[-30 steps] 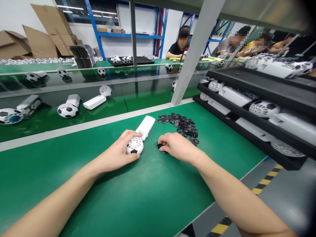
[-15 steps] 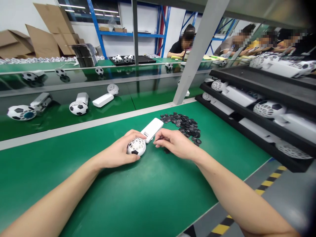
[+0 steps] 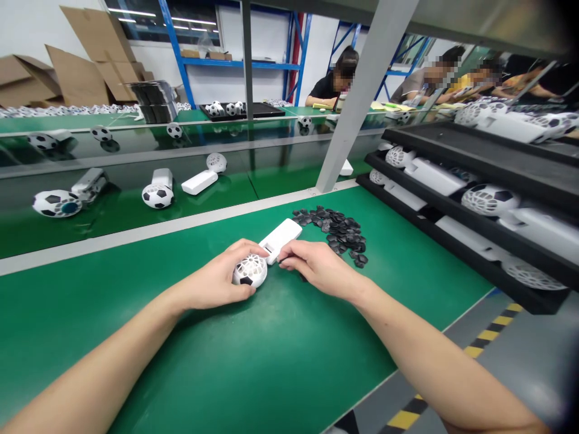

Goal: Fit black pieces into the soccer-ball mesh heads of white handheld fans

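Note:
A white device with a round football-patterned head (image 3: pixel 250 271) and a flat white handle (image 3: pixel 283 237) lies on the green table (image 3: pixel 226 361). Around the left side of the round head curls my left hand (image 3: pixel 219 276), thumb in front and fingers behind. My right hand (image 3: pixel 312 265) is pinched beside the lower end of the handle, with a small dark piece showing between its fingertips. Just beyond that hand, loose black pieces (image 3: pixel 339 226) are heaped on the table.
Stacked black trays (image 3: pixel 452 199) with white devices stand at the right. Beyond the table edge a green conveyor (image 3: pixel 244 184) carries more football-headed devices (image 3: pixel 158 194). A grey post (image 3: pixel 362 96) rises ahead. People sit at the far bench.
The devices on the near conveyor have moved right, while those on the far one have shifted left. My right hand has moved slightly left, and a dark piece now shows at its fingertips.

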Available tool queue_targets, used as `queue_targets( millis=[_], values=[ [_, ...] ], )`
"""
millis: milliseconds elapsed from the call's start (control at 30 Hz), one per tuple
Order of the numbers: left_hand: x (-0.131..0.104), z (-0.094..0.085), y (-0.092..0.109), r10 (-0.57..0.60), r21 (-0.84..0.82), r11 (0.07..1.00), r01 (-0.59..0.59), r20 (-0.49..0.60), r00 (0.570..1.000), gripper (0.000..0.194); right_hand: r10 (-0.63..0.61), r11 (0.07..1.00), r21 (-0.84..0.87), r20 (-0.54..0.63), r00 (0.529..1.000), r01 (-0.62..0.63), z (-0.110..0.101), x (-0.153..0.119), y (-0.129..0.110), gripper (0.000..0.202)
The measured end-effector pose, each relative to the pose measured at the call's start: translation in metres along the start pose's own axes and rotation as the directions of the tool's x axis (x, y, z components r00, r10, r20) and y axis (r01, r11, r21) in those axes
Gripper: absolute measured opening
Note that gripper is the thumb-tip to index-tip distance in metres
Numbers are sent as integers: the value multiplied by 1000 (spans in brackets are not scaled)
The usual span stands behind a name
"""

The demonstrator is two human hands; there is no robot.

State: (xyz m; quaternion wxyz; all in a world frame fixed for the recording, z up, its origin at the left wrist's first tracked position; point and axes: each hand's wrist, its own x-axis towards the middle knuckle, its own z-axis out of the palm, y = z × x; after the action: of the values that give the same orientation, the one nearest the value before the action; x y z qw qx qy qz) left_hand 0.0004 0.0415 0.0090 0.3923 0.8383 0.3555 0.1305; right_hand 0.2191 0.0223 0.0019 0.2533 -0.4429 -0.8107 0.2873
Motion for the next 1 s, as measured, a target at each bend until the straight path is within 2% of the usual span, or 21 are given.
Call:
queue_targets(
  millis=[200, 333, 467, 633, 733, 800, 867, 933, 1000],
  values=[
    [1, 10, 4, -34, 34, 999, 39, -149, 988, 39, -109, 988, 100, -67, 992, 115, 10, 3, -2, 8],
    [3, 17, 6, -33, 64, 997, 48, -226, 974, 33, -98, 982, 161, -39, 994, 103, 18, 7, -1, 9],
    [6, 22, 7, -13, 91, 995, 42, -294, 956, 25, -57, 975, 212, -78, 995, 72, 24, 13, 3, 5],
    [5, 28, 4, -1, 94, 995, 36, -356, 935, 22, 16, 969, 248, -65, 998, 1, 29, 19, 11, 14],
    [8, 28, 2, 23, 74, 997, 6, -382, 924, 24, 51, 976, 218, -125, 991, -23, 24, 21, 10, 20],
    [22, 22, -2, 46, 94, 996, -10, -393, 918, 26, 42, 985, 175, -215, 976, -4, 17, 22, 9, 22],
    [48, 10, -8, 73, 173, 985, 0, -421, 904, 29, 30, 997, 82, -319, 947, -4, 8, 21, 11, 19],
    [84, -11, -17, 85, 262, 964, 46, -467, 880, 34, 41, 998, -30, -376, 926, -56, 0, 18, 16, 14],
    [123, -36, -28, 64, 300, 948, 105, -505, 861, 38, 86, 983, -120, -360, 929, -137, -6, 16, 24, 11]
  ],
)
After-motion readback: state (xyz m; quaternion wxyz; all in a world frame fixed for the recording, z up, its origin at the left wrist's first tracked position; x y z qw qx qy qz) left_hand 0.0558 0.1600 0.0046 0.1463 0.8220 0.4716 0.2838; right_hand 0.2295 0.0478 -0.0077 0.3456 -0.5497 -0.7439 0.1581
